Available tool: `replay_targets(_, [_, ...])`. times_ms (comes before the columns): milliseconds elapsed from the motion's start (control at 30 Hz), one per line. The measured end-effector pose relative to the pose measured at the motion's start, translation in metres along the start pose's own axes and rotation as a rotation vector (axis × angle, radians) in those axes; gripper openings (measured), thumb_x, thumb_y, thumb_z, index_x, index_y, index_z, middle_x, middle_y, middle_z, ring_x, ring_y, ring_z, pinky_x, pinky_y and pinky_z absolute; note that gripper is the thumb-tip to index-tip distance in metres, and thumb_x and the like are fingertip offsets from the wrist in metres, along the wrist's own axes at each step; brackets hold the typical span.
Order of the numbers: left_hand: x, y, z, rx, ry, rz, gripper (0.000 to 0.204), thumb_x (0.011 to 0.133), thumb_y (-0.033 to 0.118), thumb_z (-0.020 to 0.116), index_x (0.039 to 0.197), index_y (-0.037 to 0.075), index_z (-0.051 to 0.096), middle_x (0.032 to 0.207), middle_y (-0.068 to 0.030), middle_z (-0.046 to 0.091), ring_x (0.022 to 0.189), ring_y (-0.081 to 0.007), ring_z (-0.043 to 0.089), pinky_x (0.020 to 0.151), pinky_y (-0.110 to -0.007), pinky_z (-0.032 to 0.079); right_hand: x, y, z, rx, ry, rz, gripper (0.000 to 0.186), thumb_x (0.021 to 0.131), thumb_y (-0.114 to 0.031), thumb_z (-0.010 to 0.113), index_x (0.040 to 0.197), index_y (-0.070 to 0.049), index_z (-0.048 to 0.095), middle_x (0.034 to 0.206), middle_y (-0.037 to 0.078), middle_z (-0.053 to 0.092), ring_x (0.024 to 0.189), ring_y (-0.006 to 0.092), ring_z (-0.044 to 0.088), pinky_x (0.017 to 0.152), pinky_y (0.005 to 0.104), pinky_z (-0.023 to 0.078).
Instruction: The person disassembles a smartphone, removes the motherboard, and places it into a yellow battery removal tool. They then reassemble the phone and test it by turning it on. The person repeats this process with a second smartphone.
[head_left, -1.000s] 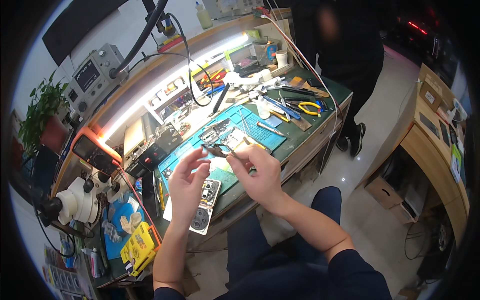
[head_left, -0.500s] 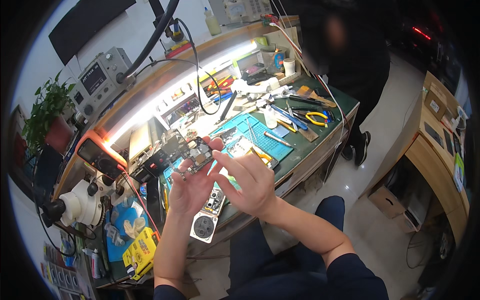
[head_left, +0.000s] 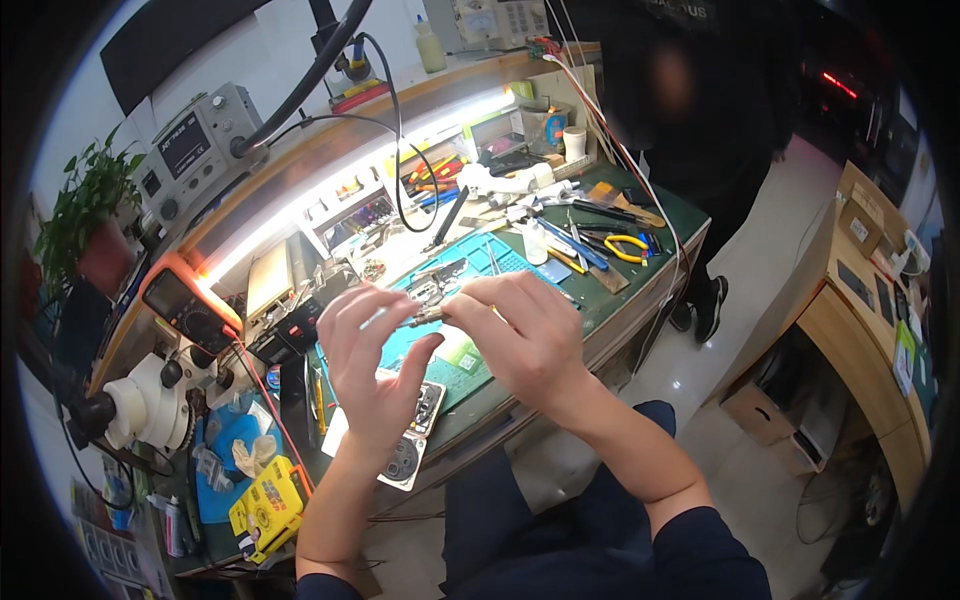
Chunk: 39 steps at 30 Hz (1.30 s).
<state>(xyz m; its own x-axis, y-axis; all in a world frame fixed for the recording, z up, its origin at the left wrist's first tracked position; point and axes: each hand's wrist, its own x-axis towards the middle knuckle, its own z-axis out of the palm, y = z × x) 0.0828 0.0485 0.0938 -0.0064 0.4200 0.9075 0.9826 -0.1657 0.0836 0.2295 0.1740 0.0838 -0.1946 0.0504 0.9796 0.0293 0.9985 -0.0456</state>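
From my remote feed: thin, flat, grey-brown electronic piece [head_left: 428, 316] edge-on above the green-topped table [head_left: 605, 307], long axis roughly left-right, right hand [head_left: 528, 335] pinching its right end, left hand [head_left: 368, 368] spread wide at its left, contact unclear.

Left fingers [head_left: 347, 320], right fingers [head_left: 500, 297] bent (close together)

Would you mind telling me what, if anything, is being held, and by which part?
A thin board, seen edge-on: the right grip pinches its right end; the left grip is near its other end, contact unclear.
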Motion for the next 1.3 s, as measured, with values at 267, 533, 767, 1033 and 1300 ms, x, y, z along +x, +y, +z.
replay_targets(267, [0.027, 0.020, -0.002, -0.180, 0.118, 0.092, 0.022, 0.073, 0.008, 0.087, 0.090, 0.009, 0.074, 0.094, -0.0043, 0.073, 0.087, -0.0236, 0.062, 0.084, -0.037, 0.045, 0.011, 0.003, -0.021, 0.151, 0.133, 0.000, 0.031, 0.072, -0.001, 0.084, 0.100, -0.006, 0.073, 0.092, 0.006, 0.070, 0.076, 0.0222, 0.063, 0.063, 0.0330, 0.049])
replay_targets(533, [0.056, 0.036, -0.006, -0.118, 0.201, 0.185, 0.028, 0.068, 0.004, 0.088, 0.089, 0.010, 0.071, 0.092, -0.0037, 0.070, 0.089, -0.0239, 0.060, 0.083, -0.037, 0.045, 0.023, 0.001, -0.030, 0.200, 0.249, 0.055, 0.026, 0.074, 0.005, 0.083, 0.097, -0.004, 0.074, 0.093, 0.005, 0.063, 0.079, 0.0164, 0.060, 0.060, 0.0272, 0.044])
replay_targets(767, [0.078, 0.030, -0.017, 0.017, 0.117, 0.271, 0.027, 0.067, 0.001, 0.087, 0.086, 0.011, 0.070, 0.088, -0.0017, 0.069, 0.088, -0.0225, 0.058, 0.081, -0.037, 0.040, 0.026, 0.014, 0.001, 0.406, 0.322, 0.184, 0.027, 0.076, 0.004, 0.083, 0.099, -0.006, 0.074, 0.096, 0.005, 0.064, 0.078, 0.0130, 0.059, 0.056, 0.0241, 0.042])
replay_targets(1033, [0.079, 0.035, -0.023, -0.137, -0.017, 0.129, 0.024, 0.070, 0.001, 0.086, 0.088, 0.008, 0.072, 0.088, -0.0038, 0.069, 0.087, -0.0213, 0.060, 0.077, -0.034, 0.044, 0.027, 0.018, -0.012, 0.401, 0.259, 0.141, 0.025, 0.072, -0.001, 0.083, 0.093, -0.005, 0.070, 0.094, 0.009, 0.063, 0.081, 0.0258, 0.064, 0.068, 0.0361, 0.052])
replay_targets(1300, [0.075, 0.040, -0.017, -0.128, 0.037, 0.273, 0.022, 0.072, -0.003, 0.083, 0.090, 0.005, 0.073, 0.086, -0.0066, 0.067, 0.080, -0.0239, 0.061, 0.073, -0.036, 0.049, 0.022, 0.020, -0.024, 0.158, 0.397, -0.043, 0.026, 0.073, -0.003, 0.084, 0.094, -0.006, 0.070, 0.091, 0.008, 0.065, 0.076, 0.0242, 0.065, 0.062, 0.0320, 0.052])
